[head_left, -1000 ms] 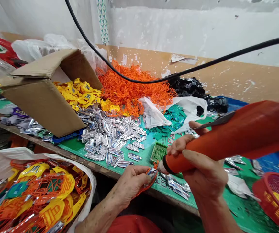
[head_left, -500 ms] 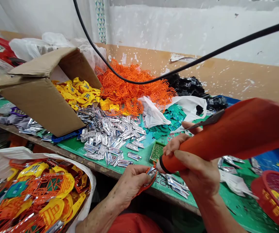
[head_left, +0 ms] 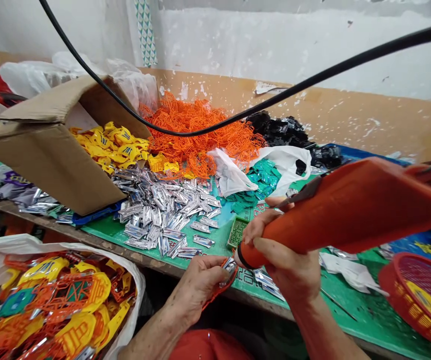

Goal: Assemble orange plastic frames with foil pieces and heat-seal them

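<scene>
My left hand [head_left: 196,282] pinches an orange plastic part [head_left: 223,291] with a shiny silver piece [head_left: 230,266] set in it, just past the table's front edge. Wrapped round the front of a thick orange electric screwdriver [head_left: 343,210] is my right hand [head_left: 290,265]. A grey metal lever [head_left: 303,191] runs along the tool's side, near my fingers. The tool's pale nose, behind a black ring, meets the silver piece; its exact tip is hidden. Behind it sits a small green tray [head_left: 237,231] with a gridded inside.
Silver pieces [head_left: 163,210] spread over the green table, with orange frames [head_left: 204,125], yellow parts [head_left: 114,145] by a tipped cardboard box [head_left: 50,160], and black parts [head_left: 279,130] behind. A full white sack [head_left: 136,285] stands front left, a red basket [head_left: 391,290] right. A black cable [head_left: 185,134] hangs across.
The whole view has shifted, so most things appear slightly further left. Both hands keep their hold, and the screwdriver stays against the piece. The hanging cable has swung left and sags lower.
</scene>
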A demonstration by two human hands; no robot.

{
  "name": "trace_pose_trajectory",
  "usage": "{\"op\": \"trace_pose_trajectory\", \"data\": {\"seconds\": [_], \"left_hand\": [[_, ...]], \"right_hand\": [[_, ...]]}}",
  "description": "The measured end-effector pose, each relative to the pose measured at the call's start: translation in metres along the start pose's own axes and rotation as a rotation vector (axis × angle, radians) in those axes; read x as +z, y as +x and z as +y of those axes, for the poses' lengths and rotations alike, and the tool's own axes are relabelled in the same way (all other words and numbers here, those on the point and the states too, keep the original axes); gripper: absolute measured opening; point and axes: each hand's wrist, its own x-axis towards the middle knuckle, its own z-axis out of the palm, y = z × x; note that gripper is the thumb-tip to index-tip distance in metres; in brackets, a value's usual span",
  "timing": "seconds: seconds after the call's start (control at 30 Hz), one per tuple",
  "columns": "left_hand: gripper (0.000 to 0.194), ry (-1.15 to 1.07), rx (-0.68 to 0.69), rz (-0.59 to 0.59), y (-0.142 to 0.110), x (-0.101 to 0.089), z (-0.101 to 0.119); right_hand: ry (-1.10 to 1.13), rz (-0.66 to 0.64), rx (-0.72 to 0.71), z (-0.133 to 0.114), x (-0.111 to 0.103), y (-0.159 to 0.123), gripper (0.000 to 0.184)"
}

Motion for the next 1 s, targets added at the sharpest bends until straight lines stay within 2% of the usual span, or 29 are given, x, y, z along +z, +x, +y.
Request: {"op": "trace_pose_trajectory", "data": {"seconds": [0.1, 0.23, 0.3, 0.4, 0.5, 0.63, 0.8, 0.93, 1.0], "left_hand": [[0.009, -0.064, -0.036, 0.023, -0.002, -0.001, 0.001], [0.01, -0.038, -0.035, 0.033, -0.006, -0.004, 0.008], [0.013, -0.007, -0.036, 0.055, -0.008, -0.006, 0.012], [0.017, 0.002, -0.051, 0.09, -0.011, -0.01, 0.015], [0.019, -0.033, -0.036, 0.102, -0.013, -0.014, 0.014], [0.02, -0.06, 0.005, 0.147, -0.012, -0.016, 0.013], [0.027, -0.047, 0.033, 0.212, -0.01, -0.016, 0.012], [0.029, -0.001, -0.013, 0.213, -0.01, -0.015, 0.012], [0.028, 0.006, -0.026, 0.209, -0.009, -0.013, 0.011]], "right_hand": [[0.027, 0.014, -0.008, 0.001, 0.002, 0.0, 0.048], [0.144, 0.014, 0.014, -0.007, 0.005, 0.005, 0.051], [0.196, 0.033, -0.023, -0.012, 0.001, 0.012, 0.052], [0.17, 0.145, -0.139, -0.012, -0.011, 0.03, 0.046], [0.074, 0.295, -0.216, 0.0, -0.028, 0.054, 0.04], [-0.027, 0.405, -0.2, 0.027, -0.047, 0.079, 0.03], [-0.061, 0.399, -0.167, 0.051, -0.053, 0.082, 0.032], [-0.076, 0.373, -0.126, 0.056, -0.05, 0.078, 0.019], [-0.08, 0.359, -0.106, 0.056, -0.048, 0.077, 0.019]]}}
